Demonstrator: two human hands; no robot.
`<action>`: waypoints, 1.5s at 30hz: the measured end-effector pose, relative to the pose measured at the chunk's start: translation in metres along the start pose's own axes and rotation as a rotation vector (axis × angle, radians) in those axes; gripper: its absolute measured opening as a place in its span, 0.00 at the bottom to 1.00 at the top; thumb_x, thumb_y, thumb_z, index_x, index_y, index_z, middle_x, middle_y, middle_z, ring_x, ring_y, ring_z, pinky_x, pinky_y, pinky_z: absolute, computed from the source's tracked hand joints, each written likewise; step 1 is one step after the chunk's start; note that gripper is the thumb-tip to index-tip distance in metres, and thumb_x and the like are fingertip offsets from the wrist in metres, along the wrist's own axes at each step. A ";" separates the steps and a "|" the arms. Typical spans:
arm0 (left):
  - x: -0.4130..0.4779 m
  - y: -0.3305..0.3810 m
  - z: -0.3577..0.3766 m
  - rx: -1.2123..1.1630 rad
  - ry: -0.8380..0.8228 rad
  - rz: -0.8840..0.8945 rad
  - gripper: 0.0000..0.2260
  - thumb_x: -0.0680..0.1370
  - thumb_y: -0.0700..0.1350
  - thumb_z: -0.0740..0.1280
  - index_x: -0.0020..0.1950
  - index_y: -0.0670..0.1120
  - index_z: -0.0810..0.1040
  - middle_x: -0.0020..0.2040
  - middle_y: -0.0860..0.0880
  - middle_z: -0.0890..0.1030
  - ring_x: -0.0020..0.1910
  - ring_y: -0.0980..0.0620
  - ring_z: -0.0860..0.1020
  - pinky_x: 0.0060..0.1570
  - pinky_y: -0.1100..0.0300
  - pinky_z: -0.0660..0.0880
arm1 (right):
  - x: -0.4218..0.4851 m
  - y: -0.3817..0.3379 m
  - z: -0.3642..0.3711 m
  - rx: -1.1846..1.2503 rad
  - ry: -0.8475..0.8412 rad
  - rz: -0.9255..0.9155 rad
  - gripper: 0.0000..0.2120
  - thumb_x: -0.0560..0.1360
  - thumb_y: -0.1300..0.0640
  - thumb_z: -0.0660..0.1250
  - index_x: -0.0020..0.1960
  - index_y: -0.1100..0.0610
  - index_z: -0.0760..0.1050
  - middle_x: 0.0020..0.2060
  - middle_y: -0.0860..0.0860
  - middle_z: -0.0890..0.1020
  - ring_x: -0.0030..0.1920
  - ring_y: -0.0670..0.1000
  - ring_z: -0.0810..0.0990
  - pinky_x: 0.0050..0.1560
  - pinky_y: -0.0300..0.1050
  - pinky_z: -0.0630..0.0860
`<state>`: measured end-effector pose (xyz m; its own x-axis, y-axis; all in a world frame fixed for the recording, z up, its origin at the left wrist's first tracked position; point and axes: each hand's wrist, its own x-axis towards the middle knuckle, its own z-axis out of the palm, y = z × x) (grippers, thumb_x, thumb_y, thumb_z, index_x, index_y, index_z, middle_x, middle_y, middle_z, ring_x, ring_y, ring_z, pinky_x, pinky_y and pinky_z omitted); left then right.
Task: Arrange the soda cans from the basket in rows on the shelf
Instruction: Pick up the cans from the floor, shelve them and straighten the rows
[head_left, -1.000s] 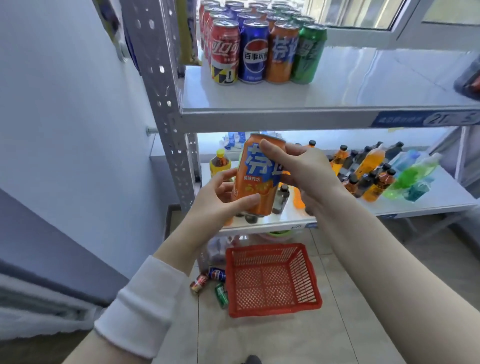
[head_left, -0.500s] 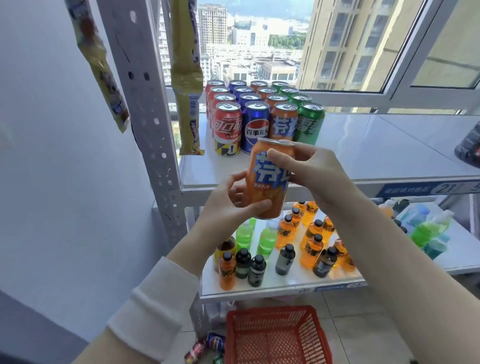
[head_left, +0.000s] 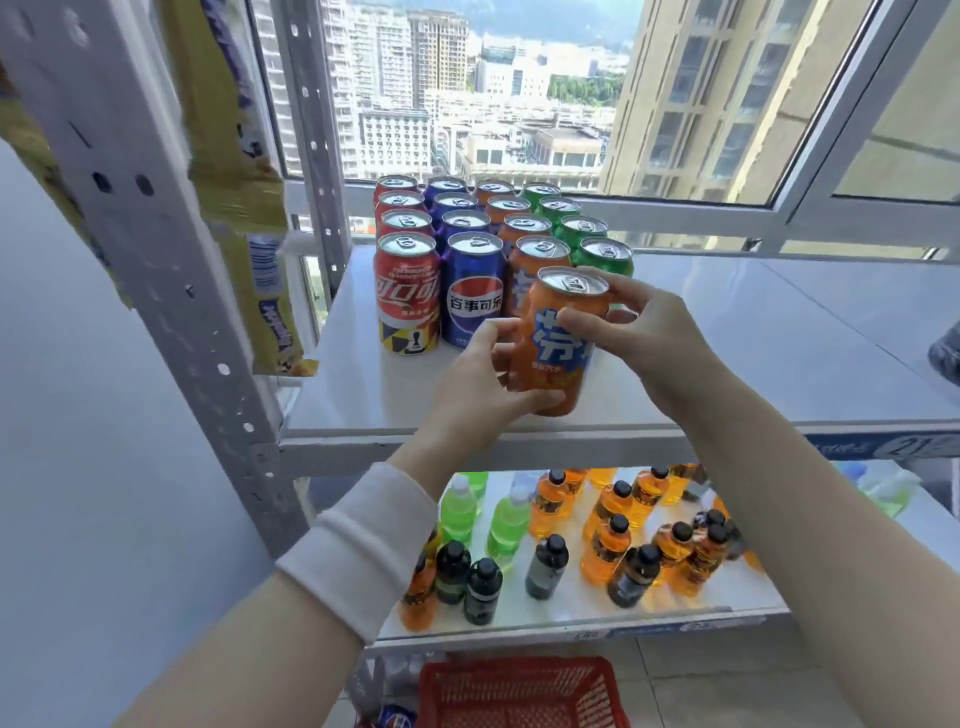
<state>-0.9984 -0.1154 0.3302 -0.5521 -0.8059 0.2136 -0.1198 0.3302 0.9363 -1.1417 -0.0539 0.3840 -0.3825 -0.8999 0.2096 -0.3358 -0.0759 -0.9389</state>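
I hold an orange soda can upright with both hands, over the front of the white upper shelf. My left hand grips its lower left side, and my right hand grips its upper right side. Directly behind it stand rows of cans: a red row, a blue row, an orange row and a green row, each several cans deep. The held can is in front of the orange row. The red basket sits on the floor below; its inside is mostly out of view.
Small orange, green and dark bottles crowd the lower shelf. A perforated grey shelf post stands at left with yellow snack packets hanging beside it. A window lies behind the cans. A dark object sits at the shelf's right edge.
Both hands have raised the orange can from below shelf level up and forward to the upper shelf, in front of the orange row. My view has tilted upward.
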 end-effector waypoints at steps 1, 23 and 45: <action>0.004 -0.003 0.004 -0.002 0.013 -0.006 0.29 0.67 0.41 0.76 0.63 0.49 0.67 0.52 0.52 0.77 0.47 0.60 0.77 0.45 0.71 0.77 | 0.004 0.003 -0.002 -0.013 -0.006 -0.011 0.24 0.66 0.54 0.75 0.61 0.53 0.75 0.50 0.47 0.81 0.50 0.43 0.79 0.45 0.36 0.78; 0.035 -0.020 0.020 0.064 0.176 -0.039 0.31 0.64 0.40 0.78 0.63 0.47 0.68 0.54 0.54 0.75 0.53 0.58 0.74 0.52 0.64 0.76 | 0.039 0.037 0.001 -0.168 0.084 -0.156 0.34 0.62 0.51 0.78 0.65 0.55 0.73 0.59 0.53 0.77 0.56 0.48 0.77 0.59 0.50 0.76; -0.031 -0.018 -0.006 0.337 0.268 0.102 0.24 0.71 0.44 0.73 0.64 0.45 0.71 0.61 0.49 0.76 0.60 0.56 0.74 0.60 0.65 0.70 | -0.028 0.054 0.018 -0.350 0.393 -0.328 0.35 0.70 0.46 0.70 0.70 0.62 0.64 0.62 0.56 0.70 0.65 0.52 0.69 0.66 0.50 0.69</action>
<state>-0.9742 -0.0987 0.3085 -0.3468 -0.8451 0.4070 -0.3624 0.5209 0.7728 -1.1342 -0.0405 0.3224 -0.4776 -0.6226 0.6199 -0.7268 -0.1164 -0.6769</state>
